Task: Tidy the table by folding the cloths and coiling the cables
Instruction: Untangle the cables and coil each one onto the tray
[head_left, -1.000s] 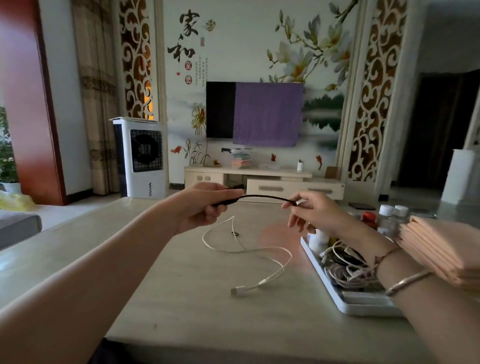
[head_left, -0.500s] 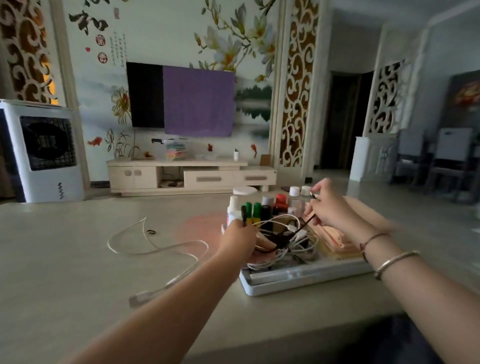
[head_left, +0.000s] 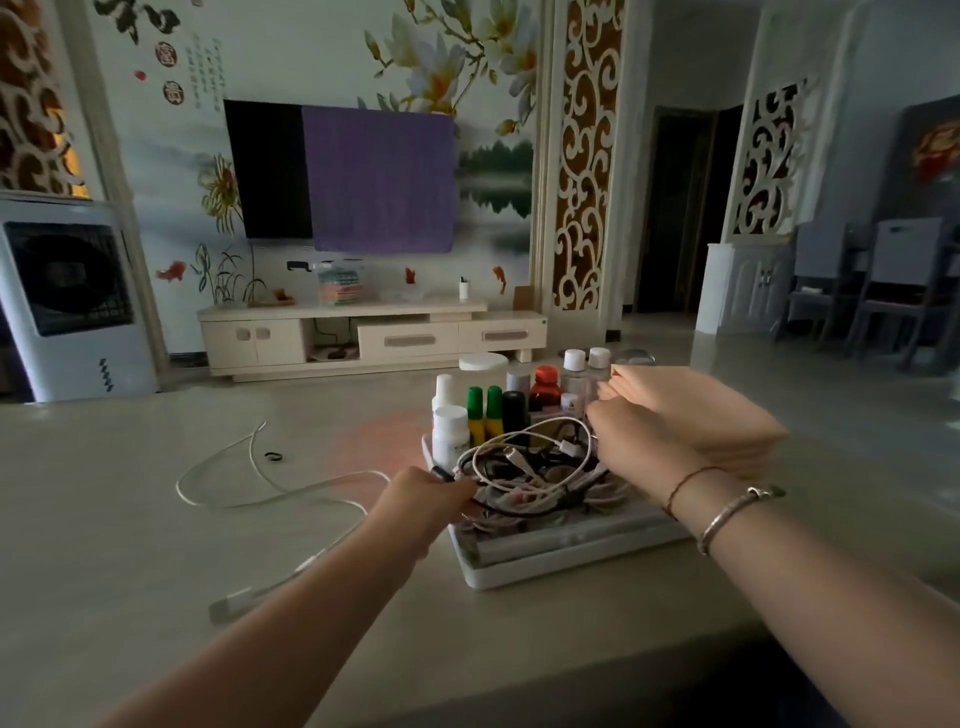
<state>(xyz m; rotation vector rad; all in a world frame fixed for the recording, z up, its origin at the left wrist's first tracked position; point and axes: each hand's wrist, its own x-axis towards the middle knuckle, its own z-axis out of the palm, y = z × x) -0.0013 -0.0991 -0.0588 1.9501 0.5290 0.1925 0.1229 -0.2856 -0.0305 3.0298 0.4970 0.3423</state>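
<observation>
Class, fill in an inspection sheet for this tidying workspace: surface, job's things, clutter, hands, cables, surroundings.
Surface: pale table, dimly lit.
Job's things: folded orange cloths stacked right of the white tray.
Clutter: bottles at the tray's far end.
Hands: left hand grips a black cable; right hand over the tray, grip unclear.
Cables: tangled cables in the tray; white cable loose on the table.
Surroundings: television half-covered by a purple cloth; air cooler.

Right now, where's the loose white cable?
Head view: the loose white cable lies uncoiled on the beige table, left of the white tray and left hand.
</observation>
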